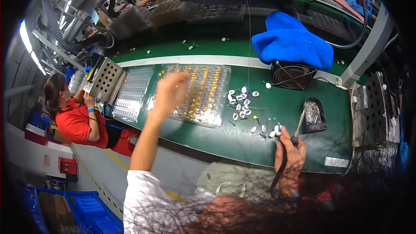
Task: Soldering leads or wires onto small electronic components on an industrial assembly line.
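Note:
My left hand is raised over a clear plastic tray that holds rows of small yellow parts. Motion smears its fingers, so whether they grip anything is unclear. Near the bench's front edge, my right hand is closed around a soldering iron, its metal shaft pointing up and away and its dark cord trailing down. By the right fingertips is a small white round part. More white round parts with dark wires lie loosely grouped between tray and hand. A black holder filled with metal shavings sits beside the iron.
A black fan with a blue cloth on top stands at the back. Another clear tray and a perforated metal box are left. A co-worker in a red shirt sits beyond. A grey post rises right.

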Demonstrator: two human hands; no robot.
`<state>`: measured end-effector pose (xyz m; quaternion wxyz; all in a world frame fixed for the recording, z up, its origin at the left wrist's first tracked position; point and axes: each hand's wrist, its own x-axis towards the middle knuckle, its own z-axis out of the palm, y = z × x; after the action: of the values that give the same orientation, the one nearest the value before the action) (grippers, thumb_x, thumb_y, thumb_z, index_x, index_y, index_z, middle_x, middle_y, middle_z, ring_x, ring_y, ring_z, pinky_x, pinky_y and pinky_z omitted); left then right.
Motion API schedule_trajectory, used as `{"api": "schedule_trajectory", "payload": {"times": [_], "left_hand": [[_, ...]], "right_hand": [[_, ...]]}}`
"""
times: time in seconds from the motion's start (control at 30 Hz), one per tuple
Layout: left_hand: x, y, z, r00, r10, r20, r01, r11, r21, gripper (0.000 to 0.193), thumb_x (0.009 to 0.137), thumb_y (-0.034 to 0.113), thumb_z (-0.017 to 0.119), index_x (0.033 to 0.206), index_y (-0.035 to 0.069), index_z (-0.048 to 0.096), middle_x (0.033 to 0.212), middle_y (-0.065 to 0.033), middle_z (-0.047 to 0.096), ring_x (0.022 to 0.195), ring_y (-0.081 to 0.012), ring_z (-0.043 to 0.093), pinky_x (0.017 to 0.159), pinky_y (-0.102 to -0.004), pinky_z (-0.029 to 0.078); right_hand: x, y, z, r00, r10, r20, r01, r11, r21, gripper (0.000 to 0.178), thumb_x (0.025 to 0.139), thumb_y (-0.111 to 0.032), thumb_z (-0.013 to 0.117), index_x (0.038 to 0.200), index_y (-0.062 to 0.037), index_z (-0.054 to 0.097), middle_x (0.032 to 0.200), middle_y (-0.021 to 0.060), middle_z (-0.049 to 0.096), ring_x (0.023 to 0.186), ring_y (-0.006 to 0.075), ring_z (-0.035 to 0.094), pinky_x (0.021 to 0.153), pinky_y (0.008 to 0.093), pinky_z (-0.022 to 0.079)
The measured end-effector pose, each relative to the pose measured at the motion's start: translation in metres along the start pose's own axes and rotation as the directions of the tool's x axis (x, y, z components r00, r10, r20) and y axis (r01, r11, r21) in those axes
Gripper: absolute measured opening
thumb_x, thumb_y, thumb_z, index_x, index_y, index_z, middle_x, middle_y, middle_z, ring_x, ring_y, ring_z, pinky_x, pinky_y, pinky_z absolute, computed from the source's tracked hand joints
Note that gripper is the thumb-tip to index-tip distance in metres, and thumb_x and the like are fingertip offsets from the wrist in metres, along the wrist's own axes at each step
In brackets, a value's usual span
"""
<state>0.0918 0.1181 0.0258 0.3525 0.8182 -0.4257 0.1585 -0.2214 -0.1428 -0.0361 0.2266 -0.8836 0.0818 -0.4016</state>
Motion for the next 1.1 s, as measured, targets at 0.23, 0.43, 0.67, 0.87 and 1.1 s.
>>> {"api": "schedule_trajectory", "payload": {"times": [0.23, 0.43, 0.67, 0.87, 1.1], "left_hand": [[0.0, -0.116, -0.063, 0.988, -0.004, 0.153, -0.073, 0.866, 0.495, 0.035, 0.089, -0.004, 0.061, 0.12, 0.006, 0.072, 0.106, -0.0199, 0.072, 0.097, -0.0409, 0.069, 0.084, -0.047, 0.056], [0.012, -0.118, -0.065, 0.951, -0.005, 0.309, -0.17, 0.828, 0.534, 0.035, 0.091, 0.002, 0.064, 0.124, 0.009, 0.069, 0.103, -0.0176, 0.072, 0.094, -0.0391, 0.069, 0.08, -0.0473, 0.057], [0.026, -0.115, -0.076, 0.942, -0.05, 0.332, -0.083, 0.924, 0.373, 0.022, 0.092, 0.001, 0.068, 0.113, 0.001, 0.073, 0.098, -0.0173, 0.074, 0.088, -0.0332, 0.073, 0.079, -0.0389, 0.059], [0.022, -0.084, -0.04, 0.965, -0.263, -0.004, 0.238, 0.878, -0.415, 0.014, 0.095, -0.007, 0.067, 0.107, -0.006, 0.074, 0.108, -0.0104, 0.074, 0.098, -0.0164, 0.072, 0.091, -0.0287, 0.058], [0.019, 0.096, 0.063, 0.906, -0.096, 0.412, 0.395, 0.538, -0.744, 0.013, 0.093, -0.008, 0.071, 0.106, -0.006, 0.072, 0.111, -0.0143, 0.071, 0.101, -0.0199, 0.069, 0.091, -0.032, 0.058]], "right_hand": [[-0.006, 0.008, 0.002, 1.0, -0.007, -0.004, 0.007, 0.998, 0.056, 0.037, 0.089, 0.005, 0.071, 0.122, -0.007, 0.061, 0.131, 0.0126, 0.072, 0.096, 0.0355, 0.064, 0.086, 0.0442, 0.053], [-0.007, 0.003, 0.004, 0.999, 0.019, -0.04, -0.017, 0.998, 0.066, 0.038, 0.087, 0.008, 0.071, 0.12, -0.0074, 0.062, 0.128, 0.0139, 0.073, 0.091, 0.0347, 0.065, 0.081, 0.0439, 0.054], [-0.008, 0.008, 0.003, 0.999, -0.001, -0.038, 0.003, 0.998, 0.068, 0.035, 0.085, 0.008, 0.072, 0.116, -0.0053, 0.063, 0.124, 0.015, 0.075, 0.087, 0.0344, 0.065, 0.078, 0.0429, 0.054], [-0.002, 0.006, -0.001, 0.99, -0.032, -0.137, 0.042, 0.997, 0.07, 0.029, 0.08, 0.009, 0.075, 0.107, 0.0006, 0.069, 0.119, 0.0174, 0.076, 0.076, 0.0291, 0.062, 0.072, 0.0385, 0.051], [-0.006, 0.012, -0.014, 0.993, -0.029, -0.119, 0.067, 0.943, 0.327, 0.044, 0.101, -0.006, 0.067, 0.142, 0.0024, 0.054, 0.101, 0.0176, 0.079, 0.072, 0.0223, 0.068, 0.065, 0.0324, 0.057]]}}
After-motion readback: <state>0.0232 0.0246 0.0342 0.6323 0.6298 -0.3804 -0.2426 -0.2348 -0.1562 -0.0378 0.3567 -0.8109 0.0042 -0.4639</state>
